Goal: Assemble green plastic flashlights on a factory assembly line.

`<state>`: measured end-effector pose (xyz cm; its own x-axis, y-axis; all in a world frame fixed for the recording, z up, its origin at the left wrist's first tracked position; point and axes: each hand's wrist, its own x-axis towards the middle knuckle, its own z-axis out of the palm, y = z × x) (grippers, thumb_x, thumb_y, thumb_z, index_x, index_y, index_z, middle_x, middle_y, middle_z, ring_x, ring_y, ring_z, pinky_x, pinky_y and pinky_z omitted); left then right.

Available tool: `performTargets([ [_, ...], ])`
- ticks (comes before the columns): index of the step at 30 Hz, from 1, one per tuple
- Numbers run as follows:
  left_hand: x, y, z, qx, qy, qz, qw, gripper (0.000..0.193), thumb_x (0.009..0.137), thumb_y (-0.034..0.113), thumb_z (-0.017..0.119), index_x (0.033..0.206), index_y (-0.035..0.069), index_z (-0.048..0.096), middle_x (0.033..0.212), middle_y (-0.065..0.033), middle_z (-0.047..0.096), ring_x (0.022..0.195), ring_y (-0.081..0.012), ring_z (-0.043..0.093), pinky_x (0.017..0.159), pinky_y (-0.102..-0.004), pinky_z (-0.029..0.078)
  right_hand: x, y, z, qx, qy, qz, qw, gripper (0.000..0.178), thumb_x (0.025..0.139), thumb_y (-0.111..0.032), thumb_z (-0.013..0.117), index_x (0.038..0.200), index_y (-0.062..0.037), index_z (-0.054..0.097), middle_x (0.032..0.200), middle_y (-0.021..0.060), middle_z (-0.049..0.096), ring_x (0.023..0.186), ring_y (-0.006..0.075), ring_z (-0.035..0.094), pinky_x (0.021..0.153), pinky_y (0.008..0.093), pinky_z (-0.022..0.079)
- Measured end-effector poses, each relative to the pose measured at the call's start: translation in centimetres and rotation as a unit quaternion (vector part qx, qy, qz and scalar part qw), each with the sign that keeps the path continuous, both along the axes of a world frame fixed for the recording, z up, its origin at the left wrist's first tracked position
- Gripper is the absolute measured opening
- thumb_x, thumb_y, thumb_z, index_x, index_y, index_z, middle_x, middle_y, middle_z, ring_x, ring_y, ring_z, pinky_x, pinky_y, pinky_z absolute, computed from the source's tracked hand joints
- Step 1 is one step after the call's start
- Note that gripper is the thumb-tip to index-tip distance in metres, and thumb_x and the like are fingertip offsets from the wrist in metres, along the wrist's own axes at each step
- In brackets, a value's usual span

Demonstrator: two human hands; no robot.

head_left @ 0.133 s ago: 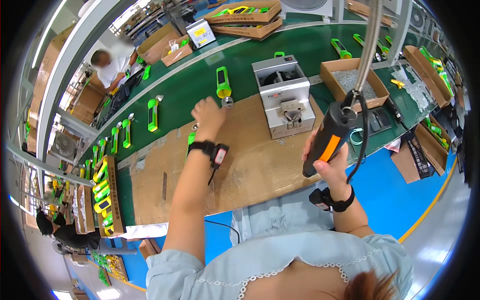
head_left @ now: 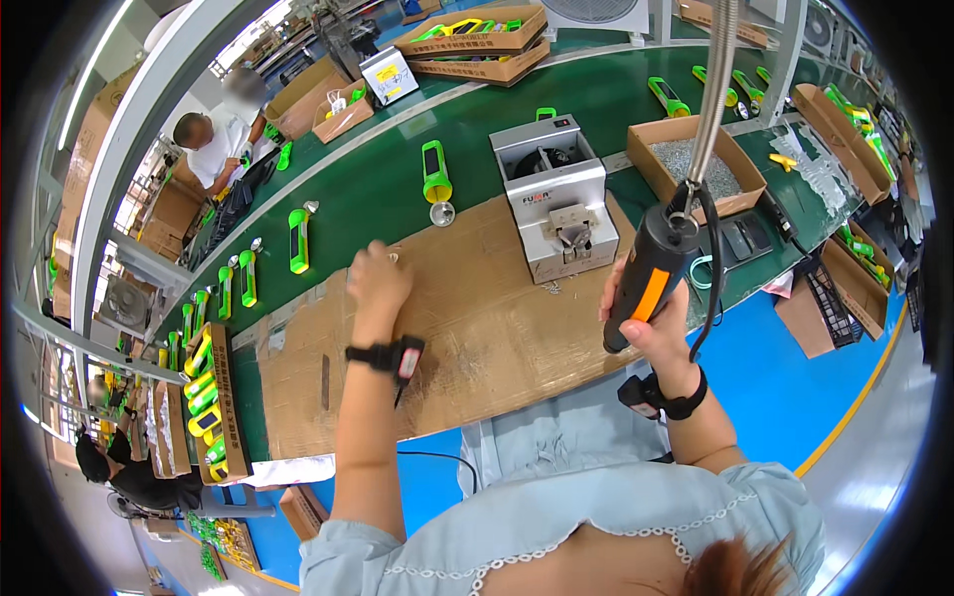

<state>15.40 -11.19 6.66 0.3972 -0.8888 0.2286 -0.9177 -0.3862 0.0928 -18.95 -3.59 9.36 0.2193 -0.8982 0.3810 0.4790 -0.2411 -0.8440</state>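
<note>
My right hand [head_left: 651, 313] is wrapped round a black power screwdriver [head_left: 651, 273] with an orange stripe, which hangs from a coiled metal hose. Over the cardboard sheet [head_left: 477, 328], my left hand [head_left: 380, 283] has its fingers curled downward and somewhat blurred. A small silvery bit shows beside its fingertips; what lies under the palm is hidden. Beyond that hand, a green flashlight [head_left: 435, 171] rests on the green belt, its round silver reflector [head_left: 442, 214] hanging out at the near end. The grey screw feeder [head_left: 556, 199] stands between my hands, farther away.
A carton of small screws [head_left: 696, 164] sits right of the feeder. Several green flashlights [head_left: 299, 240] line the belt at left, beside a box of yellow-green ones [head_left: 214, 402]. Another person [head_left: 214, 149] works at the far left. A metal post [head_left: 795, 60] rises at right.
My left hand has drawn back leftward from the flashlight on the belt, and it now covers the green piece that showed beside its wrist. My right hand keeps its hold on the screwdriver.
</note>
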Motion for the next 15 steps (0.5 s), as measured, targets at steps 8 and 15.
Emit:
performTargets([
  [8,-0.8,12.4,0.7,0.076,0.135,-0.144,0.977,0.052,0.084,0.025,0.059,0.133,0.021,0.041,0.076,-0.0259,0.061,0.073,-0.0420,0.059,0.064,-0.0437,0.048,0.6,-5.8,3.6,-0.073,0.046,0.068,0.994,0.051,0.070,-0.023,0.077,0.105,-0.0001,0.047,0.082,0.0105,0.062,0.073,0.0161,0.062,0.067,0.0282,0.050],
  [15,-6.4,13.0,0.0,0.101,0.472,-0.188,0.855,0.042,0.088,0.012,0.052,0.129,0.012,0.046,0.067,-0.0131,0.063,0.059,-0.0154,0.063,0.056,-0.0273,0.050,2.6,-10.0,5.4,-0.196,-0.048,-0.108,0.973,0.031,0.077,-0.015,0.071,0.094,-0.0005,0.050,0.076,0.0072,0.060,0.062,0.0127,0.059,0.058,0.0256,0.049],
])
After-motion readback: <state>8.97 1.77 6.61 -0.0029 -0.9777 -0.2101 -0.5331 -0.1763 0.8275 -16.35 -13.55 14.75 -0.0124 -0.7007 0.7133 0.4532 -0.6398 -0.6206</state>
